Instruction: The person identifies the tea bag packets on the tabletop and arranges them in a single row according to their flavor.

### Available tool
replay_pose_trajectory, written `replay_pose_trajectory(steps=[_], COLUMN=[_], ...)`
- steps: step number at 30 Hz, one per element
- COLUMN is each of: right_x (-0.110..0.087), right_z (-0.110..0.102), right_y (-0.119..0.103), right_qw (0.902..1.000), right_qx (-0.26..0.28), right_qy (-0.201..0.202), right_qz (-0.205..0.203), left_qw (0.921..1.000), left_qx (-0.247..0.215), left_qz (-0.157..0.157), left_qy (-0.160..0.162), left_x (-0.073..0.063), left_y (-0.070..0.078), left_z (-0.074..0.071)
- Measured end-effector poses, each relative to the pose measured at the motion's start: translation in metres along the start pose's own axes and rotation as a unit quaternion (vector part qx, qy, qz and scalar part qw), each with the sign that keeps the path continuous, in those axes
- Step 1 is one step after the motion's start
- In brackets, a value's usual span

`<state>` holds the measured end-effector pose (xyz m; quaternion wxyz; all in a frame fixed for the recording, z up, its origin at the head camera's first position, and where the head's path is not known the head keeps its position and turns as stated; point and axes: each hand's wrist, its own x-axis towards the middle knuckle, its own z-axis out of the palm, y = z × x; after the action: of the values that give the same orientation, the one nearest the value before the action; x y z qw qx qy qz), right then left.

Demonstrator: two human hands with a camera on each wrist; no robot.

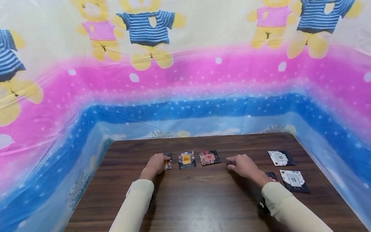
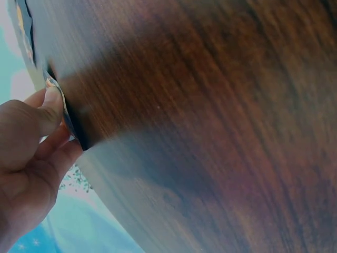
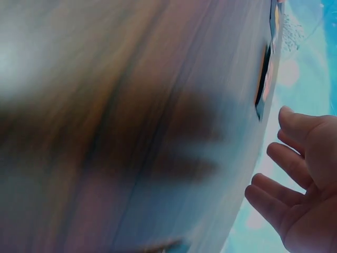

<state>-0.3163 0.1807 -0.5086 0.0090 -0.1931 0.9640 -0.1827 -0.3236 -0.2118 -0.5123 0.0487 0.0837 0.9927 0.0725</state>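
At the left end of a row of small flat packets, my left hand (image 1: 156, 163) pinches a dark packet with a yellow-orange patch (image 1: 168, 162). In the left wrist view, the thumb of the left hand (image 2: 31, 142) lies on the front of that packet (image 2: 68, 113), with fingers behind its edge. Beside it lies a black packet with a yellow label (image 1: 186, 159), then a packet with a pinkish-red label (image 1: 209, 157). My right hand (image 1: 243, 165) holds nothing, its fingers apart and loosely bent, just right of the red-labelled packet.
On the right of the brown wooden table (image 1: 203, 199) lie two white-and-black packets, an upper one (image 1: 279, 158) and a lower one (image 1: 294, 180). A dark packet (image 1: 272, 176) is partly hidden by the right wrist. A bear-print cloth (image 1: 188, 109) surrounds the table's back and sides.
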Motion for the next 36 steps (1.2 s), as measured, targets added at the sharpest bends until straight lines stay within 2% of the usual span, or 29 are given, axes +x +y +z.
replay_pose_trajectory(steps=[7, 13, 16, 21, 25, 33, 36], right_x=[-0.03, -0.054, -0.063, -0.074, -0.083, -0.095, -0.096], right_z=[-0.009, -0.014, -0.021, -0.033, -0.036, -0.021, -0.019], right_y=[0.026, 0.047, 0.054, 0.061, 0.068, 0.075, 0.076], right_qw=[0.9993, 0.9988, 0.9989, 0.997, 0.9926, 0.9937, 0.9931], right_qx=[-0.032, -0.034, -0.034, -0.032, -0.053, -0.041, -0.059], right_qy=[-0.008, -0.01, -0.016, -0.056, -0.094, -0.075, -0.067], right_qz=[0.02, 0.035, 0.03, 0.042, 0.056, 0.072, 0.076], left_qw=[1.0, 1.0, 0.9999, 0.9999, 0.9998, 0.9999, 0.9999], left_qx=[-0.007, -0.007, -0.011, -0.01, -0.012, -0.004, 0.0], left_qz=[0.001, 0.003, 0.007, 0.01, 0.014, 0.004, 0.006], left_qy=[-0.005, -0.004, -0.004, -0.004, 0.001, -0.008, -0.01], left_x=[-0.001, -0.002, -0.003, -0.002, -0.001, -0.001, 0.0], left_y=[-0.003, -0.001, -0.001, -0.003, -0.003, -0.003, -0.003], left_z=[-0.002, -0.001, -0.002, -0.004, -0.002, -0.002, -0.001])
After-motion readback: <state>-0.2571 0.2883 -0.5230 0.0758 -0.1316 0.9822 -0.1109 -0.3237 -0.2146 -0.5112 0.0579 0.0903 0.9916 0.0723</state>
